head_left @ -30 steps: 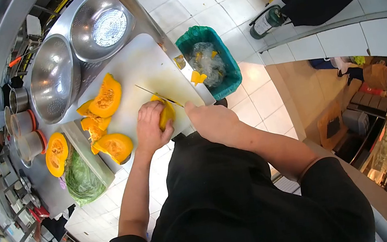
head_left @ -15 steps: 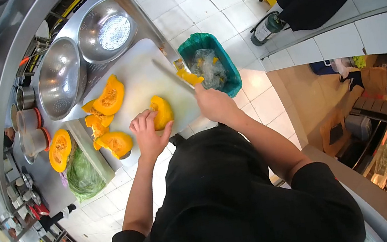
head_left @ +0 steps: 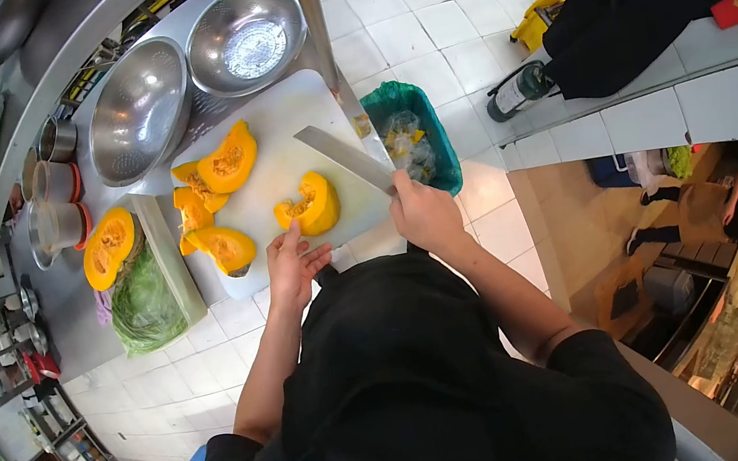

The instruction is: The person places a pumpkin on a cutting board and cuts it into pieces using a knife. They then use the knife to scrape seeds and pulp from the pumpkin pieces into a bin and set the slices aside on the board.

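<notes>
My right hand [head_left: 429,214] is closed round the handle of a kitchen knife [head_left: 344,158]. Its broad blade lies over the right part of the white cutting board [head_left: 267,122], pointing up and left. A curved pumpkin piece [head_left: 317,205] rests near the board's front edge, its hollow turned to the left. My left hand [head_left: 291,269] is just below that piece, fingers apart, one fingertip right at its lower side. More cut pumpkin pieces [head_left: 230,161] are grouped on the left side of the board, skin and seedy flesh showing.
Two metal colanders [head_left: 139,107] stand behind the board. A pumpkin half [head_left: 111,248] and wrapped green leaves [head_left: 147,307] fill a container on the left. Right of the counter stands a green-lined bin [head_left: 432,140] holding scraps. Another person [head_left: 735,200] is far right.
The yellow scraps by the knife near the bin are gone from the blade, which is back over the board. The pumpkin piece has turned, and my left hand has slid off its top.
</notes>
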`<control>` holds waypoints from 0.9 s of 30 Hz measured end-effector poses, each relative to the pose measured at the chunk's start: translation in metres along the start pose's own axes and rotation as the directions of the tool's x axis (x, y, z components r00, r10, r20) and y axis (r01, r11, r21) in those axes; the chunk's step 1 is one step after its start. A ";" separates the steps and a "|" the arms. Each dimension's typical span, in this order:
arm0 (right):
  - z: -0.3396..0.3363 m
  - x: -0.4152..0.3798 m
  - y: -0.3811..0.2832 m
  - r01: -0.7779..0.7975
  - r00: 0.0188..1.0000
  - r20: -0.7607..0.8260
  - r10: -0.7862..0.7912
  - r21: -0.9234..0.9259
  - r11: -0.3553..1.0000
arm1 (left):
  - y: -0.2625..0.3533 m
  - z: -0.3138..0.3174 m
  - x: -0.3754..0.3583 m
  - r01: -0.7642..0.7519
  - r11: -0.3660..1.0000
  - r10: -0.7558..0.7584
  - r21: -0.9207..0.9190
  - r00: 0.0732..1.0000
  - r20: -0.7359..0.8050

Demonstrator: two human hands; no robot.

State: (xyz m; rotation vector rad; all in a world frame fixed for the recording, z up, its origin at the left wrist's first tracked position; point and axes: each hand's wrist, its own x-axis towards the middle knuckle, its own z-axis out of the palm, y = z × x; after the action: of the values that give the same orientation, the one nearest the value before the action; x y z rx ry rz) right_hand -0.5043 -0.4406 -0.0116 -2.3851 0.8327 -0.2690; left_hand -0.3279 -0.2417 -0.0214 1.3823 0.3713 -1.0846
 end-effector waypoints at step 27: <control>0.004 -0.019 0.003 -0.183 0.983 0.081 0.165 0.374 0.909 | 0.114 0.008 0.040 -0.200 -0.212 0.977 0.956 -0.031 0.210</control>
State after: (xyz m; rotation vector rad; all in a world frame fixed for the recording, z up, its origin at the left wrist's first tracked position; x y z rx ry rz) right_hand -0.5194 -0.4285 -0.0166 -1.9355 0.8766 -0.2727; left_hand -0.2218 -0.2844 0.0172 2.4392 -0.7479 0.8257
